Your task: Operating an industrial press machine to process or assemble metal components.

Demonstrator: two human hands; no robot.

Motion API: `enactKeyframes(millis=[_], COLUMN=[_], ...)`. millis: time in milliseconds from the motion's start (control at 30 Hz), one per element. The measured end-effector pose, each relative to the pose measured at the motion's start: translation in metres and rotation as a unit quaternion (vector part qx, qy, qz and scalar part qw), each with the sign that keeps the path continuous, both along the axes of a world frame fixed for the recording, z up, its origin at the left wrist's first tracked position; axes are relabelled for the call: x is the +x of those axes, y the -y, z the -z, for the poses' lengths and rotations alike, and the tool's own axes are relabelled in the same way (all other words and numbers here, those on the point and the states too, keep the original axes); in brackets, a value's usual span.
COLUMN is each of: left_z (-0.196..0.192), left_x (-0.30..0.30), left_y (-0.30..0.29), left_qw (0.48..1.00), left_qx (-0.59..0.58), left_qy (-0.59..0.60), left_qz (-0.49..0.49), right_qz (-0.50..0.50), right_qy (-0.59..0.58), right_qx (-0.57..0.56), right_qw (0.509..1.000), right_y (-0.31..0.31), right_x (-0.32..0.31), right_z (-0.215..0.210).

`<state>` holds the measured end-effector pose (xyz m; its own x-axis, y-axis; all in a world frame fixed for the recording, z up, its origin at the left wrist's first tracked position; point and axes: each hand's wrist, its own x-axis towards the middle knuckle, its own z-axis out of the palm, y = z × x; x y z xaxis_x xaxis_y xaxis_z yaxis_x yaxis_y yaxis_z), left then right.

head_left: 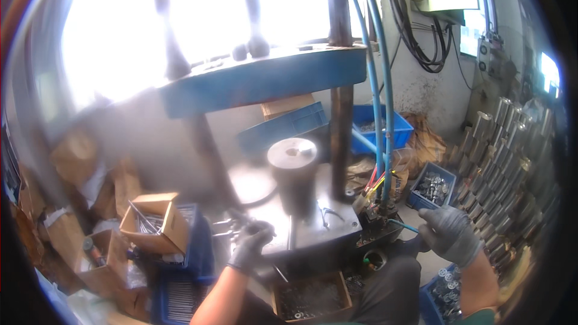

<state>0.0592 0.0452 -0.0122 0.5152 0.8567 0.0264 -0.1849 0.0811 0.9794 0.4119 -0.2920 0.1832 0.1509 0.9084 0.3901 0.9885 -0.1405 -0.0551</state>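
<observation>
My left hand (251, 244), in a grey glove, is at the left front edge of the press's metal base plate (278, 238). Its fingers are curled beside small silvery metal parts (227, 226); blur hides what they hold. My right hand (450, 236), also gloved in grey, is closed at the end of a thin blue lever (402, 225) that comes out of a valve block with hoses. Between the hands, a thick metal cylinder (293, 171) with a hole in its top stands upright on the base plate. A small dark bent piece (330, 215) lies to its right.
The press's blue crossbeam (271, 81) spans above. Cardboard boxes (158, 222) and a blue crate of rods (177, 298) stand left. A wooden tray of small parts (313, 298) is at my knees. Right are blue bins (433, 185) and stacked metal tubes (506, 168).
</observation>
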Motion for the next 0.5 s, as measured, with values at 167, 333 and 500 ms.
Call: enactKeyframes(millis=[167,333,500], left_z=[-0.113,-0.178,-0.179], left_x=[0.022,0.082,0.135], left_y=[0.020,-0.032,-0.093], left_qw=[0.986,0.959,0.939], left_qx=[0.133,0.264,0.332], left_qy=[0.049,0.050,0.028], left_qz=[-0.091,-0.091,-0.083], right_qz=[0.003,-0.007,-0.007], right_qy=[0.031,-0.059,-0.044], right_qx=[-0.190,-0.238,-0.259], right_qw=[0.981,0.969,0.965], right_y=[0.026,0.025,0.016], right_x=[0.022,0.021,0.016], right_z=[-0.003,0.001,0.000])
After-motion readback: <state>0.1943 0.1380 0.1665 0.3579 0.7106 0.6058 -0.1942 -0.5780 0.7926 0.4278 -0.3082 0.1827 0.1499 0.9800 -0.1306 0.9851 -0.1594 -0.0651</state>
